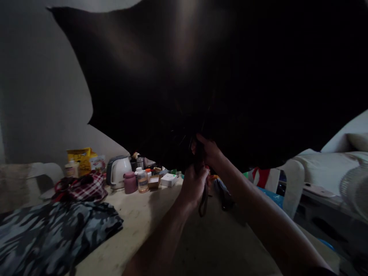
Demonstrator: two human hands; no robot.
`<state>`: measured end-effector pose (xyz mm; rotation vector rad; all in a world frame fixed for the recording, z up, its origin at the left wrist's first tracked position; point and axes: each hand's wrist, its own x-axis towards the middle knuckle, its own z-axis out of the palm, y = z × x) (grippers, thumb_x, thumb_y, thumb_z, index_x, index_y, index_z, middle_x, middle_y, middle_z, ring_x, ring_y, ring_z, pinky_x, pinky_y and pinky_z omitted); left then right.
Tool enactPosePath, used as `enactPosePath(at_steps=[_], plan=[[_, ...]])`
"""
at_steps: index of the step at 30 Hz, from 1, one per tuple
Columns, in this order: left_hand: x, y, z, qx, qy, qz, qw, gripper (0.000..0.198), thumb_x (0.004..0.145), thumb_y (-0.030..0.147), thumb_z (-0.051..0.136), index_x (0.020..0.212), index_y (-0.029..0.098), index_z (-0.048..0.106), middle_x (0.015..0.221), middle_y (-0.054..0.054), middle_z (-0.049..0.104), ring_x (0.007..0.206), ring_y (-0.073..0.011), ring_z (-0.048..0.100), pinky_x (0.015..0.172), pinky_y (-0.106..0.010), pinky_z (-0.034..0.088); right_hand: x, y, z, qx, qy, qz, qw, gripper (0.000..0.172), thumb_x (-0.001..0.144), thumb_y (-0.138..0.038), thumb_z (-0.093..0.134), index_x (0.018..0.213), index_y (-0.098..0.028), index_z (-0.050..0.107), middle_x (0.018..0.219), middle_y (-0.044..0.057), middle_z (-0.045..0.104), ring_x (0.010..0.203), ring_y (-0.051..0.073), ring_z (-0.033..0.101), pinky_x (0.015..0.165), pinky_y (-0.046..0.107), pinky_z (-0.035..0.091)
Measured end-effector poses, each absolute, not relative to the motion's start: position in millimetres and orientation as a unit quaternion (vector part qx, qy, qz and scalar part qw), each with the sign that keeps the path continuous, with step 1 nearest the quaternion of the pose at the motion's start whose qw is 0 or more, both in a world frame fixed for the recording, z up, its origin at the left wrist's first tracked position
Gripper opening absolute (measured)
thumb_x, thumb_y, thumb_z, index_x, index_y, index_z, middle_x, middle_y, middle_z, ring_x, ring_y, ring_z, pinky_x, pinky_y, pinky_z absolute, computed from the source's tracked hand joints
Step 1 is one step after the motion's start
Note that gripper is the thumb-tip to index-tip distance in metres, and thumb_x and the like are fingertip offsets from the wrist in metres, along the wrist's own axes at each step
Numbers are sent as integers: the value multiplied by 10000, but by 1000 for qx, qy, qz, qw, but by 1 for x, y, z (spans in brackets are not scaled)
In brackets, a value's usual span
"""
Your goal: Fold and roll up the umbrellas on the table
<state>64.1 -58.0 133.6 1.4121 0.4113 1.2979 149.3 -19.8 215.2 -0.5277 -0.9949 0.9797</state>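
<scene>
A black umbrella (138,76) is spread wide and fills the upper part of the view, its underside facing me. My left hand (193,183) is closed around the lower end of its handle, and a wrist strap (203,203) dangles below. Just above it, my right hand (209,150) is wrapped around the upper handle or shaft. The umbrella's shaft and ribs are mostly lost in the dark.
Below stands a table (138,226). Camouflage cloth (57,234) and a plaid cloth (89,188) lie on its left. An electric kettle (119,171), a pink jar (130,182), a white box (168,179) and yellow bags (80,161) stand behind. At right are a white chair (293,188) and a fan (356,188).
</scene>
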Motion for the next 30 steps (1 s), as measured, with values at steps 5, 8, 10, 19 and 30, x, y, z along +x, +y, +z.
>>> enactPosePath(at_steps=[5, 8, 10, 19, 30], plan=[[70, -65, 127, 624, 197, 547, 522, 185, 765, 325, 598, 829, 178, 507, 557, 63, 471, 429, -73, 438, 428, -204, 372, 163, -19, 222, -237, -396, 505, 729, 210, 884, -234, 585, 698, -149, 534, 527, -7, 538, 443, 92, 503, 390, 188, 410], [74, -67, 121, 632, 216, 545, 507, 223, 767, 339, 608, 896, 186, 511, 576, 61, 492, 429, -83, 456, 425, -209, 380, 171, -22, 226, -222, -392, 510, 733, 217, 891, -232, 577, 693, -153, 533, 527, -16, 532, 446, 83, 502, 414, 183, 426], [76, -68, 120, 638, 218, 549, 494, 240, 761, 351, 625, 897, 192, 507, 588, 55, 500, 439, -91, 468, 427, -212, 381, 175, -26, 229, -214, -396, 510, 733, 203, 885, -237, 587, 705, -158, 537, 536, -20, 537, 453, 82, 510, 425, 180, 431], [83, -65, 126, 648, 202, 588, 440, 212, 718, 306, 691, 836, 208, 544, 712, -14, 575, 646, -157, 559, 545, -236, 396, 181, -38, 245, -204, -401, 527, 721, 210, 912, -279, 550, 735, -166, 546, 542, -20, 544, 460, 78, 509, 430, 164, 422], [66, -65, 132, 656, 235, 597, 397, 151, 748, 268, 643, 834, 191, 547, 711, -14, 574, 661, -151, 555, 589, -245, 410, 162, -35, 237, -225, -429, 522, 702, 273, 901, -316, 558, 683, -152, 556, 519, -8, 538, 445, 86, 495, 412, 175, 405]])
